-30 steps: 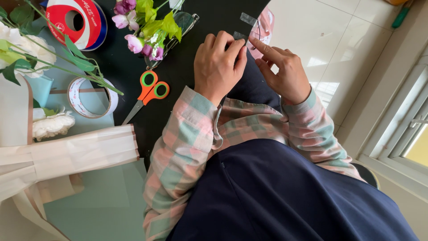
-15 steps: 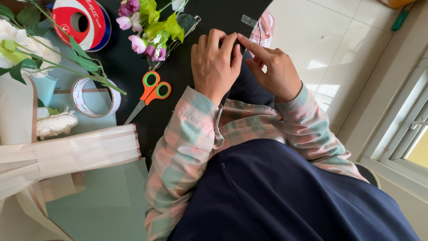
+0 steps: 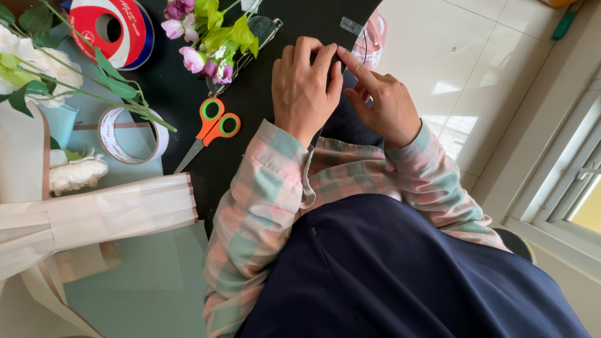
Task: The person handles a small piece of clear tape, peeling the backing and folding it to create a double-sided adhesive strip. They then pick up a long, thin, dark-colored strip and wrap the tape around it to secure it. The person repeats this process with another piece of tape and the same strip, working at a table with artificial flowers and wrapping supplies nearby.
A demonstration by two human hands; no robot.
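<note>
The left hand is pressing flat on the black sheet at the desk edge, top centre of the frame, its fingers curling narrow over the rim, seemingly pinning it. The right hand is meeting it there, index finger extended; whether it pinches anything, I cannot tell. Orange-handled scissors and a tape roll are lying left, within reach.

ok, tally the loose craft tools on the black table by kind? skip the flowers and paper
Scissors, orange handles: 1
Clear tape roll: 1
Ribbon spools, red stacked on blue: 2
Total: 4
Both the left hand and the right hand are at the table's edge, away from all of these.
</note>
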